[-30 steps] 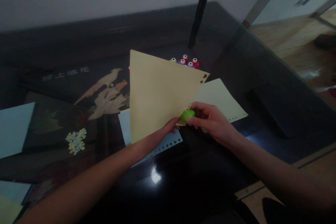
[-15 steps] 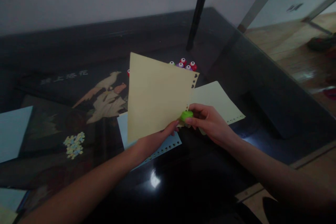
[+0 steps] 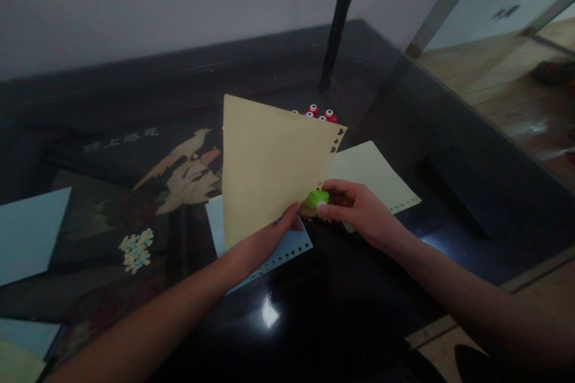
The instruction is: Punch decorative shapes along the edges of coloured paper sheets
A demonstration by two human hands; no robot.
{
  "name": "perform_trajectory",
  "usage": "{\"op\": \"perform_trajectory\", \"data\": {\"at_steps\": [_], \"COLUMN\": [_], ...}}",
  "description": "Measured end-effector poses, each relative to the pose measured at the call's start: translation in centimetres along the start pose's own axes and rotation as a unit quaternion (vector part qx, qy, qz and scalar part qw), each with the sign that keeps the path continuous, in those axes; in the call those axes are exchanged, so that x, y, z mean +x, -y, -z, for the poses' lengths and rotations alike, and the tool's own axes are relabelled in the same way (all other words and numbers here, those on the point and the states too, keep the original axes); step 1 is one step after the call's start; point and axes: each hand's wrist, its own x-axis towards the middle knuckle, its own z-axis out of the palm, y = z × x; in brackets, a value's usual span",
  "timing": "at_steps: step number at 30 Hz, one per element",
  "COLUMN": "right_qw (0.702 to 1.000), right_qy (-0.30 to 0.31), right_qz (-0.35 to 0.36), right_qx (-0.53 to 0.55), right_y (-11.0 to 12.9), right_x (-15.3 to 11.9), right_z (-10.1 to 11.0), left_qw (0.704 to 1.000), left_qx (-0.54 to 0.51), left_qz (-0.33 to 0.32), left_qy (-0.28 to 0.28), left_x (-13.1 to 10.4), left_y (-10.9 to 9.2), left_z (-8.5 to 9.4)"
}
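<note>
A yellow sheet of paper (image 3: 274,173) is held up and tilted above the dark table, with small shapes cut along its right edge. My left hand (image 3: 281,228) pinches its lower edge, thumb on top. My right hand (image 3: 359,209) is closed around a small green craft punch (image 3: 318,198), which sits at the sheet's lower right edge. Under the sheet lies a blue sheet (image 3: 287,257) with a punched border. A pale green sheet (image 3: 371,173), also punched along one edge, rests behind my right hand.
Several red and white punches (image 3: 323,115) stand behind the yellow sheet. A heap of paper cut-outs (image 3: 136,249) lies at left, near a blue sheet (image 3: 33,233). A black post (image 3: 339,27) rises at the back; a dark flat object (image 3: 465,191) lies at right.
The view has shifted slightly, so the things on the table appear a little further right. Both hands keep their holds, and the green punch has turned slightly in my right hand.
</note>
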Motion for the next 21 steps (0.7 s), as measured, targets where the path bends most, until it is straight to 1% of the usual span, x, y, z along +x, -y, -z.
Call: {"op": "perform_trajectory", "data": {"at_steps": [4, 9, 12, 18, 21], "right_qw": [1.0, 1.0, 0.999, 0.998, 0.998], "right_qy": [-0.005, -0.004, -0.003, 0.017, 0.03], "right_qz": [-0.005, -0.001, 0.0, 0.013, 0.019], "right_qx": [-0.012, -0.013, -0.032, -0.061, -0.052], "right_y": [0.1, 0.14, 0.18, 0.43, 0.4], "right_x": [-0.05, -0.08, -0.08, -0.07, -0.11], "right_z": [-0.06, 0.11, 0.42, 0.85, 0.91], "left_qw": [1.0, 0.999, 0.997, 0.992, 0.99], "left_qx": [-0.008, -0.047, -0.072, -0.121, -0.14], "left_qz": [0.005, 0.018, 0.029, 0.03, 0.024], "left_qy": [-0.009, -0.01, -0.007, -0.015, -0.02], "left_x": [-0.03, -0.03, 0.03, 0.17, 0.22], "left_y": [-0.06, -0.3, -0.32, -0.19, -0.3], "left_z": [0.04, 0.13, 0.19, 0.2, 0.3]}}
